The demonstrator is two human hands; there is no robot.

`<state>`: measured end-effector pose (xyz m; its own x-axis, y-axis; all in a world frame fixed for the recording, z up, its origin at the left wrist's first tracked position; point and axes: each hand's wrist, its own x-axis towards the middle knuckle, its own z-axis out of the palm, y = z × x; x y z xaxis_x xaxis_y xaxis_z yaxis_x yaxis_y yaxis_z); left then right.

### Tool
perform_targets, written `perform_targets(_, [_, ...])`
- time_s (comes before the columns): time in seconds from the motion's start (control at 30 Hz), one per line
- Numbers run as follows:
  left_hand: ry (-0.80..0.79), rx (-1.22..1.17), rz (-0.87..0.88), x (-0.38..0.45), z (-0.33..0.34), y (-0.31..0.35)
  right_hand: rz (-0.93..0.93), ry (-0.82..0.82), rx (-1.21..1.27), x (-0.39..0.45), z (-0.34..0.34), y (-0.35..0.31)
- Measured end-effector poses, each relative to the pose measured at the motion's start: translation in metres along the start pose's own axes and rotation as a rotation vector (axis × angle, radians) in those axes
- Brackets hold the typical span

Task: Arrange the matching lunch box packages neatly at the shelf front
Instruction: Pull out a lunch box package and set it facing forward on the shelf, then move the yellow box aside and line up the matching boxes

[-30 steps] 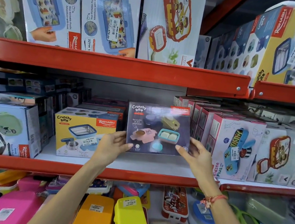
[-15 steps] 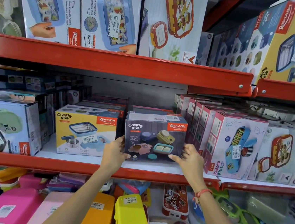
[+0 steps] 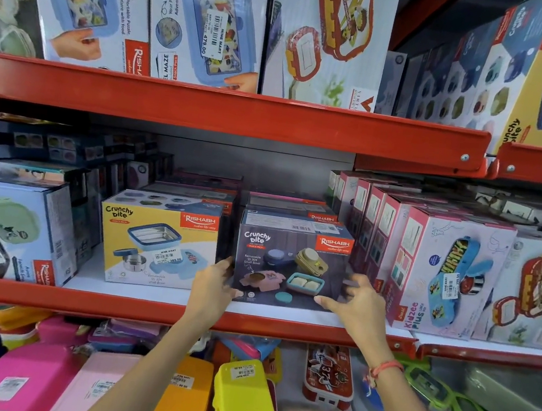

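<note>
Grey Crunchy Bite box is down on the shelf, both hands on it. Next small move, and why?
Probably nudge the grey Crunchy Bite carton slightly left and square it. It rests on the white shelf board between the left hand and right hand, with a dark gap separating it from the yellow Crunchy Bite carton.

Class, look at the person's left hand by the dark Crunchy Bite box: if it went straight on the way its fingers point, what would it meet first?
The left hand would probably meet the dark box first, at its left side, though depth is unclear.

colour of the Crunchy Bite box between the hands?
Dark grey front with a red brand label; the box shows best in the head view.
</note>
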<state>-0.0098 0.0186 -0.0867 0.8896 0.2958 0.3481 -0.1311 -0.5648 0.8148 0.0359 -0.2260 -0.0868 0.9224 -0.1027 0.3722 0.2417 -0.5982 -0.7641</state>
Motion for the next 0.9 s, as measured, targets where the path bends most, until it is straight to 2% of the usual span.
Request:
perform_targets(0.1, [0.053,-0.018,-0.049,-0.005,-0.009,-0.002,-0.054,0.159,-0.164,-0.012,-0.013,-0.018])
perform_targets(0.17, [0.093,0.014,-0.038,-0.01,-0.022,0.0,-0.185,0.311,-0.139,-0.022,-0.02,-0.041])
perform_targets(0.23, [0.155,0.081,0.035,-0.012,-0.041,0.004,-0.316,0.357,-0.041,-0.031,-0.019,-0.073])
perform_targets(0.37, [0.265,0.005,0.135,-0.003,-0.085,0.01,-0.465,0.188,0.099,-0.036,0.007,-0.135])
perform_targets(0.43, [0.362,0.046,0.215,0.007,-0.11,0.01,-0.49,0.124,0.111,-0.036,0.028,-0.164])
perform_targets(0.53, [0.539,0.098,0.314,0.025,-0.148,0.005,-0.431,0.052,0.064,-0.028,0.063,-0.199])
perform_targets(0.6, [0.59,0.173,0.292,0.04,-0.17,-0.002,-0.336,0.005,-0.031,-0.02,0.088,-0.216])
perform_targets(0.67, [0.524,0.256,0.191,0.056,-0.185,-0.008,-0.225,-0.044,-0.114,-0.014,0.106,-0.228])
perform_targets(0.73, [0.367,0.296,0.052,0.068,-0.194,-0.014,-0.137,-0.092,-0.175,-0.009,0.119,-0.235])
perform_targets(0.83, [0.135,0.281,-0.182,0.074,-0.199,-0.016,-0.061,-0.144,-0.252,-0.003,0.128,-0.239])
perform_targets(0.9, [0.044,0.246,-0.261,0.077,-0.203,-0.017,-0.005,-0.169,-0.251,-0.001,0.13,-0.24])
